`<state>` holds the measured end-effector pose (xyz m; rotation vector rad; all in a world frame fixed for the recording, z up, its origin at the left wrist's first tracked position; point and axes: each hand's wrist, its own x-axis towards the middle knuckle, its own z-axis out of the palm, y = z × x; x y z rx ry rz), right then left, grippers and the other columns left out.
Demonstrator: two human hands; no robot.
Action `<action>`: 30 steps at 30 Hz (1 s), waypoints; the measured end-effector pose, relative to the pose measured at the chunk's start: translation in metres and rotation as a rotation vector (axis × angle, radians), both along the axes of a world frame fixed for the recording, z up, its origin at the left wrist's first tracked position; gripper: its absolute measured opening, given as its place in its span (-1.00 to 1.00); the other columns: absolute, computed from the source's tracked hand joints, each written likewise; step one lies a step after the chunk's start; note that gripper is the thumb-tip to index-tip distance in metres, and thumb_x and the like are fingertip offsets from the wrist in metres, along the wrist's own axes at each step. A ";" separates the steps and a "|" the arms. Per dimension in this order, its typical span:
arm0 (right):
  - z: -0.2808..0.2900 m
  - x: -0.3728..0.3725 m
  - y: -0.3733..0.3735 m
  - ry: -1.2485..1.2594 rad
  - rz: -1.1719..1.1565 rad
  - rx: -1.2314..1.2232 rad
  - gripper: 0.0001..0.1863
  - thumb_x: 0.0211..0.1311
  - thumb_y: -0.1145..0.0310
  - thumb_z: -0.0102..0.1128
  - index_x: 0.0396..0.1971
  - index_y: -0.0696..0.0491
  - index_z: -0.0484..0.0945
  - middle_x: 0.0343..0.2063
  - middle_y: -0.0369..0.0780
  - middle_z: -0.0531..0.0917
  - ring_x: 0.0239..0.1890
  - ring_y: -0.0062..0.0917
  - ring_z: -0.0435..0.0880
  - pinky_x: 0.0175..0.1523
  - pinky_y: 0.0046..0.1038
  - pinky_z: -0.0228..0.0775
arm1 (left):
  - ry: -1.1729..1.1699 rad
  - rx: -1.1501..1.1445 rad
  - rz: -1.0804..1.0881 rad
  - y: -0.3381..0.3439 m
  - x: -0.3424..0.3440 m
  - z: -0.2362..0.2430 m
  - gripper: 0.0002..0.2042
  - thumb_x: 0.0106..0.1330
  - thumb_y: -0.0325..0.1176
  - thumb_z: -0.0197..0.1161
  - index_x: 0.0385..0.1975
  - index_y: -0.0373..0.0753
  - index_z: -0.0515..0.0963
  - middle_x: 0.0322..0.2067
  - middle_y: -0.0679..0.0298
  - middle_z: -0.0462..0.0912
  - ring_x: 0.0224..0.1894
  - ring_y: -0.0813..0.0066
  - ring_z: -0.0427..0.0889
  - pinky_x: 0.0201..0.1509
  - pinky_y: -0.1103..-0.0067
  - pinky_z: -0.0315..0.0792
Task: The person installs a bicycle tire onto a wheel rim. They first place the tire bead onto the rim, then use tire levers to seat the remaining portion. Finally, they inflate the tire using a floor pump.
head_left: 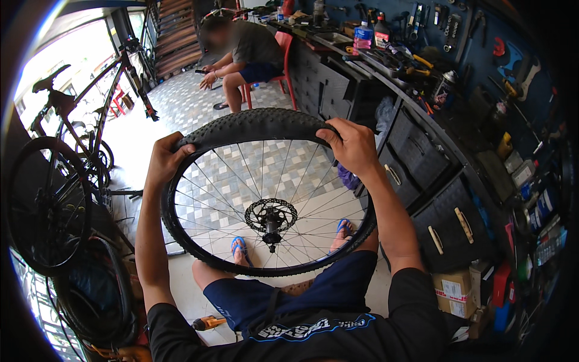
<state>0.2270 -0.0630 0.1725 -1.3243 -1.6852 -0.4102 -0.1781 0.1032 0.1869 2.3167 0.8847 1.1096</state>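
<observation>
A bicycle wheel with a knobby black tire [256, 123] is held up in front of me, its lower edge near my thighs. My left hand [167, 155] grips the tire at the upper left, thumb on the inner side. At the upper right my right hand [350, 145] is closed round the tire, thumb pressed on its sidewall. Thin spokes run from the rim to a black hub [273, 224], which carries a brake disc [256, 212]. Whether the tire bead sits fully in the rim along the top, I cannot tell.
On the left stands a bicycle frame [90, 96] with a wheel [48, 205] near it. A seated person [247, 54] is on a red chair [285, 45] ahead. A tool-covered workbench [386, 72] with dark cabinets runs along the right. Cardboard boxes [453, 292] stand at lower right.
</observation>
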 end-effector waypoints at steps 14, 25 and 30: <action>-0.001 0.005 0.006 0.119 0.102 -0.051 -0.57 0.31 0.01 0.34 -0.39 0.15 0.66 -0.60 -0.12 0.63 -0.59 -0.32 0.62 -0.45 -0.36 0.39 | 0.336 0.776 0.139 -0.076 0.179 0.026 -0.33 0.28 0.19 0.24 0.18 -0.26 0.49 0.02 0.14 0.62 0.11 0.17 0.58 0.21 0.30 0.38; -0.005 0.014 0.010 0.117 0.083 -0.103 -0.55 0.31 0.02 0.35 -0.38 0.18 0.66 -0.57 -0.13 0.63 -0.55 -0.35 0.63 -0.41 -0.38 0.40 | 0.361 0.938 0.080 -0.066 0.198 0.017 -0.61 0.31 0.09 0.28 -0.30 -0.17 0.54 -0.35 0.29 0.61 -0.24 0.31 0.62 -0.07 0.40 0.43; 0.001 0.009 0.006 0.111 0.118 -0.101 -0.54 0.31 -0.01 0.34 -0.29 0.17 0.66 -0.53 -0.13 0.64 -0.45 -0.28 0.69 -0.34 -0.36 0.45 | 0.240 1.000 0.035 -0.062 0.198 0.011 -0.63 0.29 0.00 0.34 -0.59 -0.11 0.46 -0.59 0.38 0.50 -0.45 0.39 0.58 -0.29 0.46 0.44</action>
